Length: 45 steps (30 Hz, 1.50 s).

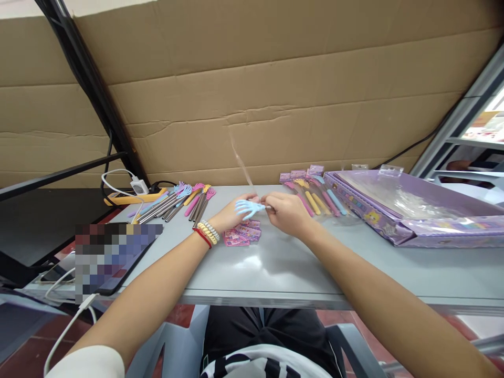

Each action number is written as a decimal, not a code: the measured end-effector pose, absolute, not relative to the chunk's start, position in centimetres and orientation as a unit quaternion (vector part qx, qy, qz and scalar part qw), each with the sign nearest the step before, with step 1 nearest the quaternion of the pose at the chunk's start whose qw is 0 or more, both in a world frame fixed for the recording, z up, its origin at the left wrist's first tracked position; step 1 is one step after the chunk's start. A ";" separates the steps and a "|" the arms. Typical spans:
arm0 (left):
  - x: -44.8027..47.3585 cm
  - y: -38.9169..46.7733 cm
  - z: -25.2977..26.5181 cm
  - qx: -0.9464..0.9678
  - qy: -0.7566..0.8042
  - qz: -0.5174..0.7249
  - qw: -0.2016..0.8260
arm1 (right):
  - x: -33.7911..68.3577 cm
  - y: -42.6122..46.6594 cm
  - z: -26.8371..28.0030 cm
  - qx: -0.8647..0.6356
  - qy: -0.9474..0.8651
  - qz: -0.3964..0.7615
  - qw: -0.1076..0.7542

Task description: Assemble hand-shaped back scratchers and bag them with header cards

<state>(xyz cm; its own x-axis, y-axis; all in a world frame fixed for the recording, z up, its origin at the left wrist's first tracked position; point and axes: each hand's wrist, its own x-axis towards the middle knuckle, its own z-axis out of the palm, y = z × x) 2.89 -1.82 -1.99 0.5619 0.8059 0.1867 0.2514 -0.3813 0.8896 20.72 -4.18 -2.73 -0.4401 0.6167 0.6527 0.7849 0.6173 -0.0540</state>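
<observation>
A light blue hand-shaped back scratcher (249,208) is pinched at its metal neck by the fingers of my right hand (289,212). Its head points left, in front of my left hand (230,214). From the left fingertips, which are closed, a thin clear plastic sleeve (243,165) sticks up and away; the exact grip is partly hidden. Several pink and purple printed header cards (242,233) lie fanned on the table just below my left hand. Left of them lies a pile of loose back scratchers (173,201) with metal rods and coloured heads.
Bagged back scratchers (313,194) with header cards lie right of my hands, beside a purple display box (374,220) holding clear plastic. A pixelated tablet (118,257) with a white cable is at the left. Cardboard (275,94) walls the back of the grey table (283,273).
</observation>
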 end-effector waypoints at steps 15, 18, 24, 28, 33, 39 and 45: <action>1.8 -0.3 -1.7 0.551 0.308 0.529 0.567 | 20.1 -4.4 -2.5 -0.489 -0.759 -0.128 0.410; 1.7 -0.4 -1.4 0.547 0.308 0.532 0.568 | 20.5 -3.9 -2.4 -0.500 -0.741 0.010 0.448; 1.8 -0.7 -1.4 0.542 0.303 0.510 0.595 | 20.7 -3.8 -2.4 -0.465 -0.726 0.149 0.485; 2.0 -0.7 -2.0 0.581 0.310 0.465 0.591 | 20.6 -4.0 -2.3 -0.455 -0.732 0.136 0.488; 1.8 -0.2 -2.2 0.587 0.321 0.501 0.549 | 20.9 -4.1 -2.1 -0.490 -0.779 0.049 0.387; 1.5 0.2 -1.9 0.537 0.319 0.566 0.538 | 21.2 -4.4 -1.8 -0.554 -0.796 0.037 0.240; 1.2 0.4 -1.8 0.513 0.316 0.627 0.493 | 21.1 -4.2 -1.8 -0.562 -0.781 0.028 0.271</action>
<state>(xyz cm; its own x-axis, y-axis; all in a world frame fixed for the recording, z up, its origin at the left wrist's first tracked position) 1.25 0.38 -1.75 0.0135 0.9433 0.3316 -0.2936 -0.3132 0.9031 21.07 -4.22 -1.81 -0.2222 0.8931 0.3912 0.8628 0.3670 -0.3478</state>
